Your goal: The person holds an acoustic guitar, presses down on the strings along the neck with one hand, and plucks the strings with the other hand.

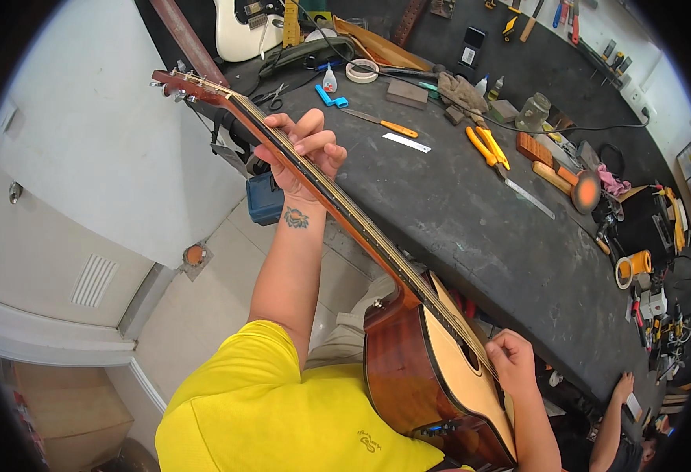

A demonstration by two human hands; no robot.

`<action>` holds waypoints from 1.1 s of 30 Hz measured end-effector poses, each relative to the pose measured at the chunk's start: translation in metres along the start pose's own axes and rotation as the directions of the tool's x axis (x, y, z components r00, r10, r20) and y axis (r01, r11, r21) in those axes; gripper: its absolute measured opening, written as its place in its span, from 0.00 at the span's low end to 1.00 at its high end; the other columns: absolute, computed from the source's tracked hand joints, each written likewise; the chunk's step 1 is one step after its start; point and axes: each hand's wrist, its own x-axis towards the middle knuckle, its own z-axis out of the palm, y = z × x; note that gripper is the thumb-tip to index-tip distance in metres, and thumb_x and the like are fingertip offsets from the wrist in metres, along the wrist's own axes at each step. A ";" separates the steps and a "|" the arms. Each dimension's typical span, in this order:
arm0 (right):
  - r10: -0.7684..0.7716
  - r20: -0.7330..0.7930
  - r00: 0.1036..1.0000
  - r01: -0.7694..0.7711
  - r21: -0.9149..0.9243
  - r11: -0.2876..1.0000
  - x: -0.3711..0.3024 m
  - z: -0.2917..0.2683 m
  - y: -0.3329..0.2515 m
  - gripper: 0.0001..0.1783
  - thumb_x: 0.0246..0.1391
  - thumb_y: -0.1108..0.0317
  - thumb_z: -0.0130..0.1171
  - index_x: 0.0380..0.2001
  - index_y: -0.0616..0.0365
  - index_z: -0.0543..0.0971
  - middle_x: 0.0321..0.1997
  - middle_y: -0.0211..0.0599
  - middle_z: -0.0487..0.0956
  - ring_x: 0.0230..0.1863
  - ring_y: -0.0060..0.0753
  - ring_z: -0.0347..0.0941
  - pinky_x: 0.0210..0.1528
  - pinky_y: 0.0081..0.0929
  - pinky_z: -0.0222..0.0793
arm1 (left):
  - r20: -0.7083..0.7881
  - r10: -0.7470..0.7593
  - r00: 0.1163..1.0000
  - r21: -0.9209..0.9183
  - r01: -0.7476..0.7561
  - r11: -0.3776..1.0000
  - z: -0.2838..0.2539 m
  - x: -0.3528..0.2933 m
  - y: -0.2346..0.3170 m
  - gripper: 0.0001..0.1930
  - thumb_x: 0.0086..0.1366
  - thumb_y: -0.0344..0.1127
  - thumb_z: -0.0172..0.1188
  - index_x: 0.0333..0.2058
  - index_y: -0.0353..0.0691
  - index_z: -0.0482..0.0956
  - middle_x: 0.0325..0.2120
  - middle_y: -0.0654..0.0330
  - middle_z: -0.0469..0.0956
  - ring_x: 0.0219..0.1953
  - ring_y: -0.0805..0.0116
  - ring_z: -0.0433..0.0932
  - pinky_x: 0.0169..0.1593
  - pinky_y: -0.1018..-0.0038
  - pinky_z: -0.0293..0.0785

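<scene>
Strung acoustic guitar (pixel 408 366) in both hands beside a dark workbench (pixel 456 197)

Through the head view, the biggest thing I get is the workbench, sweeping from the upper middle of the frame to the lower right. Along its near edge the guitar slants from the headstock (pixel 192 85) at upper left down to the body at lower middle.

My read is that assembly looks done: neck, tuners and strings are on, and playing or checking is under way. Whether any adjustment is left, I can't judge from here. The bridge end is hidden from me behind the right forearm.

The guitar looks glossy and sound where I can see it: reddish-brown side, pale top, dark fretboard, dark sound hole (pixel 471 355).

The left hand (pixel 318 143), upper middle-left, wraps the neck near the headstock, fingers arched over the fretboard. How hard they press, I can't make out. The right hand (pixel 513 363), lower right of centre, has its fingers curled inward beside the sound hole; whether it pinches a pick or touches a string isn't clear.

Smaller still, across the upper middle, lie yellow-handled pliers (pixel 488 146) and a blue string winder (pixel 330 98).
</scene>
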 end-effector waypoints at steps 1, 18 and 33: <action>0.006 -0.064 0.998 -0.008 -0.034 0.999 0.001 0.001 -0.003 0.16 0.57 0.70 0.68 0.21 0.61 0.71 0.22 0.33 0.70 0.27 0.30 0.64 0.33 0.28 0.61 | 0.000 0.002 1.000 0.002 -0.002 1.000 -0.001 0.000 0.000 0.21 0.59 0.40 0.77 0.51 0.62 0.85 0.34 0.73 0.62 0.42 0.78 0.74 0.65 0.61 0.68; -0.009 0.099 0.995 0.010 -0.009 1.000 0.005 -0.001 -0.006 0.10 0.55 0.74 0.65 0.35 0.62 0.73 0.36 0.39 0.73 0.38 0.28 0.70 0.41 0.25 0.65 | -0.023 -0.045 0.999 0.094 0.047 0.994 -0.001 -0.009 -0.016 0.19 0.61 0.51 0.75 0.50 0.60 0.85 0.39 0.73 0.65 0.46 0.75 0.73 0.61 0.63 0.67; -0.017 0.039 0.999 0.012 0.118 0.993 0.003 -0.005 -0.003 0.08 0.61 0.74 0.58 0.42 0.63 0.76 0.47 0.37 0.75 0.47 0.30 0.70 0.52 0.27 0.67 | -0.052 -0.114 0.992 0.177 0.121 0.977 0.005 -0.033 -0.043 0.25 0.67 0.65 0.64 0.46 0.49 0.83 0.37 0.70 0.68 0.43 0.74 0.70 0.44 0.73 0.62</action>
